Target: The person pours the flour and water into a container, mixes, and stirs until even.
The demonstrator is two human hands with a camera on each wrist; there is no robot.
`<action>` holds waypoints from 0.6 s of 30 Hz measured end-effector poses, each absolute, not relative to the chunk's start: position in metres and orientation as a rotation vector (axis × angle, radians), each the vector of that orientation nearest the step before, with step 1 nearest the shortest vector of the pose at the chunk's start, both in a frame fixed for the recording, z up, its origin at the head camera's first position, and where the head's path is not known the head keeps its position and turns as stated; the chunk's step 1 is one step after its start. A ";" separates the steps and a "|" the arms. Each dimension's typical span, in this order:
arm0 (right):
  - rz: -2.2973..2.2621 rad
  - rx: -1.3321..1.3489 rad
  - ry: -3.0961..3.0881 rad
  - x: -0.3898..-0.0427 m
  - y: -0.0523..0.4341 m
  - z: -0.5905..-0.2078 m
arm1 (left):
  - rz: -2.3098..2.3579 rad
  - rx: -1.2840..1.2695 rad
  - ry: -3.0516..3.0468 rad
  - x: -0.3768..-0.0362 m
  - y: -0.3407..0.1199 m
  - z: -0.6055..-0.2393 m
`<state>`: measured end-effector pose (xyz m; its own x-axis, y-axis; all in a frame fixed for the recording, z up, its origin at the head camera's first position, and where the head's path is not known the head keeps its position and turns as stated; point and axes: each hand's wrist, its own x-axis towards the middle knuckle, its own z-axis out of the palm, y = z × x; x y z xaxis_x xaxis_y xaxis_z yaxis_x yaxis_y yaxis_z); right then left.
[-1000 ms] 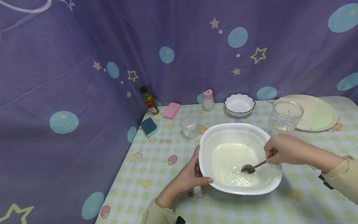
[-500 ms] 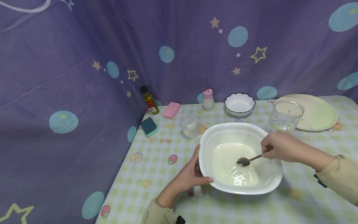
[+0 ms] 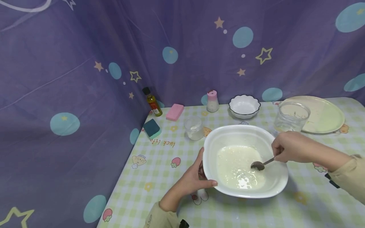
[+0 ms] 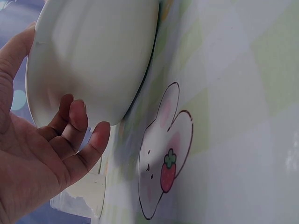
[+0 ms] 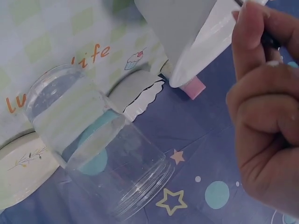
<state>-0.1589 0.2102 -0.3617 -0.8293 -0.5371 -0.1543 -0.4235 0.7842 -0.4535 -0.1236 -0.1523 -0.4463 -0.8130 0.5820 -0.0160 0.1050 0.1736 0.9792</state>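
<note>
A purple curtain (image 3: 85,155) backs your checked table (image 3: 137,196). In the head view, the bowl (image 3: 276,177) of pale liquid (image 3: 233,164) sits at four o'clock; your left hand (image 3: 191,180) grips its rim at eight, thumb over the edge, while your right hand (image 3: 291,147) pinches the spoon (image 3: 258,165) at three. In the left wrist view, three fingers (image 4: 97,142) bend loosely by the bowl's wall; contact is unclear. In the right wrist view, your curled fingers have the jar (image 5: 100,140) at nine.

A dark spoon (image 3: 258,166) slants inside a white basin (image 3: 211,161) holding pale, bubbly liquid (image 3: 235,162).
</note>
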 end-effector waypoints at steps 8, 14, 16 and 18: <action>-0.698 -0.760 2.528 -0.155 0.204 -0.364 | 1.642 0.639 2.082 -0.118 -0.150 -0.425; -0.797 -0.854 2.506 -0.154 0.192 -0.374 | 1.620 0.632 2.098 -0.114 -0.148 -0.415; -0.813 -0.907 2.536 -0.154 0.188 -0.378 | 1.626 0.626 2.095 -0.114 -0.148 -0.416; -0.826 -0.948 2.570 -0.155 0.183 -0.381 | 1.628 0.621 2.096 -0.114 -0.148 -0.417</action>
